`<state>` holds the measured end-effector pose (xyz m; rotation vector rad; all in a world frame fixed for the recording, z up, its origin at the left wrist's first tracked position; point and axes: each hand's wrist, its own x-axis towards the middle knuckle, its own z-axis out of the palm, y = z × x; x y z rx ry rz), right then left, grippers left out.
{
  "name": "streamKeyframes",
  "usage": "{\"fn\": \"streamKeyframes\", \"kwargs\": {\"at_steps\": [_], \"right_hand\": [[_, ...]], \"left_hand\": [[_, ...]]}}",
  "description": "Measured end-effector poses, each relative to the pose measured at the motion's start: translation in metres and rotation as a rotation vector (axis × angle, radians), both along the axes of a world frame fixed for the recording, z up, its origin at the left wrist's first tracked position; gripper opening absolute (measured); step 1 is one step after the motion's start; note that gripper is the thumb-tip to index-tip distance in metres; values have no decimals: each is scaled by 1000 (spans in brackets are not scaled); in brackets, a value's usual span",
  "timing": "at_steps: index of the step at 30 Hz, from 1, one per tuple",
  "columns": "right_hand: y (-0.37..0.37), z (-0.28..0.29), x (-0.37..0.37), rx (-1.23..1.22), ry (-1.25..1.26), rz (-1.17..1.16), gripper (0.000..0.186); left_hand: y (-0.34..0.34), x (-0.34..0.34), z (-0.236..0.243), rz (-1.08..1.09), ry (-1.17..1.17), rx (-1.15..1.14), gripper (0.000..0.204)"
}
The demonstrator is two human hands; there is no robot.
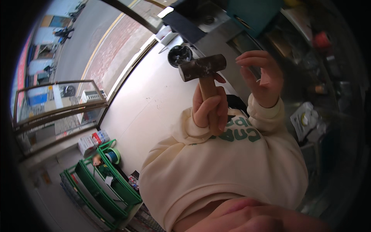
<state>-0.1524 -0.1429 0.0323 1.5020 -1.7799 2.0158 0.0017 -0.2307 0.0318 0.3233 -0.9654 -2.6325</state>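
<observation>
My left hand is wrapped round the light wooden handle of a club hammer. Its dark, worn metal head points away from my chest, above the fist. To the right of the hammer, my right hand is raised with bent fingers. Thumb and fingertips stand apart there, with nothing between them. A gap separates that hand from the hammer head. Both wrists come out of the cream sleeves of a sweatshirt with green lettering.
Past the hammer, a black round bin stands on the pale floor. Green metal racks are at the lower left, near a glass door onto a street. Cluttered shelves and a white plastic bag line the right.
</observation>
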Motion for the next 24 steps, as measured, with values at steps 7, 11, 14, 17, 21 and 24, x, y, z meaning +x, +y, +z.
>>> {"fn": "streamKeyframes", "kwargs": {"at_steps": [7,11,14,17,21,24], "right_hand": [[79,7,6,-32,125,-216,27],[111,4,9,-22,215,-362,27],[131,5,8,-7,289,-462,28],[148,6,9,28,311,-560,29],[163,9,10,63,316,-667,28],[169,8,10,64,316,-737,29]], "left_hand": [[47,-20,-7,-397,69,61,43],[74,-29,-4,-435,3,49,51],[82,-39,-15,-604,134,72,54],[95,-49,-17,-643,144,74,56],[106,-64,-13,-711,140,3,58],[108,-80,-13,-775,238,-45,59]]}}
